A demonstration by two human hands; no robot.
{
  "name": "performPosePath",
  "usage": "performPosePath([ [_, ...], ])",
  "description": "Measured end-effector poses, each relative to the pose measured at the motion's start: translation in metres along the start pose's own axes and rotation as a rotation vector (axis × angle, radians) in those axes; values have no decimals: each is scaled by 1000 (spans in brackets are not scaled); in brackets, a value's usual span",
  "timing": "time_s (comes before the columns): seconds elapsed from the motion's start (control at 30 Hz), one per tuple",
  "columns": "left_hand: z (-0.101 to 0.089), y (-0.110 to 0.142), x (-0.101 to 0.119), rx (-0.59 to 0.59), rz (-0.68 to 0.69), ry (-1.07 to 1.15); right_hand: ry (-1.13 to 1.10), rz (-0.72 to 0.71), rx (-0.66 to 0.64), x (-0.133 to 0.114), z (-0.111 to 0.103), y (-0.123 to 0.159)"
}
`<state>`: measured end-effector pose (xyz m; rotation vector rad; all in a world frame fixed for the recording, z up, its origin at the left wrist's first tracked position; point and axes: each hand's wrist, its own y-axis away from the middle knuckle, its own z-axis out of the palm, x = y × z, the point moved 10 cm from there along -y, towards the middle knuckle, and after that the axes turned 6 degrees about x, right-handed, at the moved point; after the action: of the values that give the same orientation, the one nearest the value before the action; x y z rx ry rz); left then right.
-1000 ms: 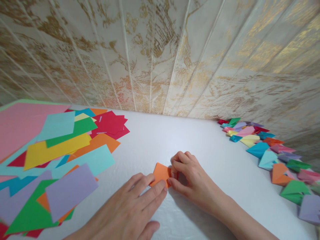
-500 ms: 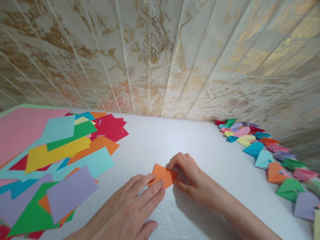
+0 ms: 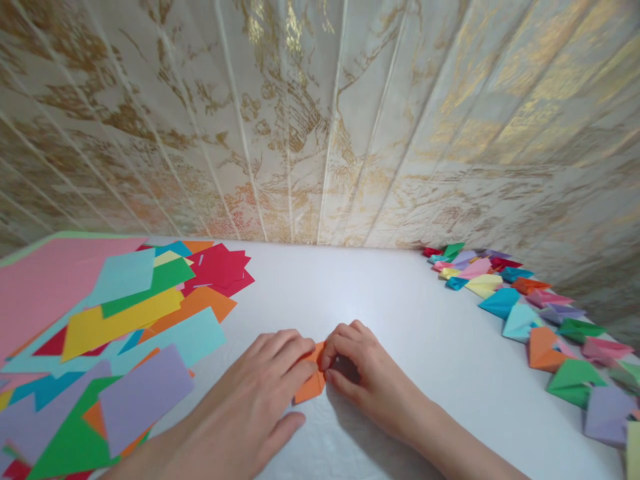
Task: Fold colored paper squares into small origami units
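Observation:
A small folded orange paper [image 3: 310, 383] lies on the white table [image 3: 380, 300], mostly covered by my fingers. My left hand [image 3: 255, 407] rests palm down with its fingers pressed flat on the paper's left part. My right hand [image 3: 357, 367] is curled, its thumb and fingertips pinching the paper's right edge. The two hands touch each other over the paper.
Loose coloured paper sheets [image 3: 115, 320] are spread over the left side, with a purple sheet [image 3: 143, 397] nearest my left hand. A row of folded coloured paper pieces [image 3: 540, 327] runs along the right by the patterned wall [image 3: 320, 120].
My left hand slid forward over the orange paper, and my right hand moved left to meet it. The paper now looks smaller and folded over. The view tilted down slightly.

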<state>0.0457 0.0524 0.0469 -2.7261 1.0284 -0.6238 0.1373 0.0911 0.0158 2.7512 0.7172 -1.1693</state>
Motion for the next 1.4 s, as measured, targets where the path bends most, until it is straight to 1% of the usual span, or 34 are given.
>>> performPosePath([
  [0.1, -4, -2, -10, -9, 70, 29, 23, 20, -20, -1, 0, 1],
  [0.17, -3, -1, -13, -28, 123, 23, 38, 23, -31, -3, 0, 2],
  [0.3, 2, 1, -10, -75, 226, 53, 65, 20, -38, -5, 0, 4],
  [0.4, 3, -1, -5, -70, 282, 85, 66, 22, -52, -4, 1, 4],
  [0.53, 3, -1, 0, -1, 349, 79, 45, 22, -80, -5, 1, 6],
  [0.63, 0, 0, 3, 84, 380, 39, 26, 34, -77, -3, 0, 5],
  [0.73, -2, 1, 6, 138, 399, 0, 5, 21, -66, 0, 0, 4],
  [0.8, -1, 0, 6, 145, 367, -20, 11, -32, -51, -3, 0, 3],
  [0.87, 4, -5, 0, 130, 271, -57, 74, -126, -35, -11, 1, 4],
  [0.93, 12, -11, -7, 109, 161, -129, 200, -243, -49, -22, 3, 8],
  [1.0, 19, -17, -9, 88, 103, -217, 336, -335, -91, -31, 7, 13],
  [1.07, 26, -22, -6, 59, 109, -293, 405, -373, -139, -34, 8, 18],
  [1.13, 31, -26, -2, 34, 139, -346, 391, -377, -164, -34, 5, 22],
  [1.2, 33, -28, 0, 35, 157, -378, 330, -393, -152, -33, 1, 27],
  [1.3, 32, -28, -1, 62, 143, -397, 256, -439, -87, -33, -5, 35],
  [1.4, 33, -25, -3, 81, 129, -401, 267, -477, -71, -32, -3, 41],
])
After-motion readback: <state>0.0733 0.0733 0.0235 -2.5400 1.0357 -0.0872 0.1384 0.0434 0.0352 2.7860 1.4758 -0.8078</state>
